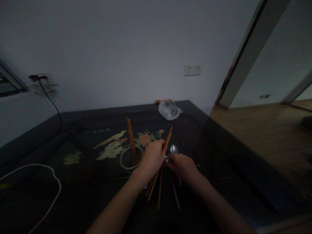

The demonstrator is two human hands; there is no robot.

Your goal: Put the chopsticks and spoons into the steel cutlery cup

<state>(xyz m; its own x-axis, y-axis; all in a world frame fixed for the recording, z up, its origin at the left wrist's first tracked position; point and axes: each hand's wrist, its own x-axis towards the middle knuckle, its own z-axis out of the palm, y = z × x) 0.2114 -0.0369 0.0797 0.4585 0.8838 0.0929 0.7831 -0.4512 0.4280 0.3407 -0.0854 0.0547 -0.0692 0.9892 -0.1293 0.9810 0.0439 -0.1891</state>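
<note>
My left hand is closed around several wooden chopsticks. Their upper ends stick out past the fingers, and the lower ends fan out below the wrist. Close beside it, my right hand is closed, with a shiny metal piece at its fingertips that looks like part of a spoon. Just beyond this hand shows the bowl of a metal spoon, and thin metal handles extend below it. To the left, a round plastic container holds a few upright chopsticks.
The dark glossy table bears a bird-and-flower picture. A crumpled clear plastic bag lies at the back near the wall. A white cable curves across the left side. A black cord hangs from a wall socket.
</note>
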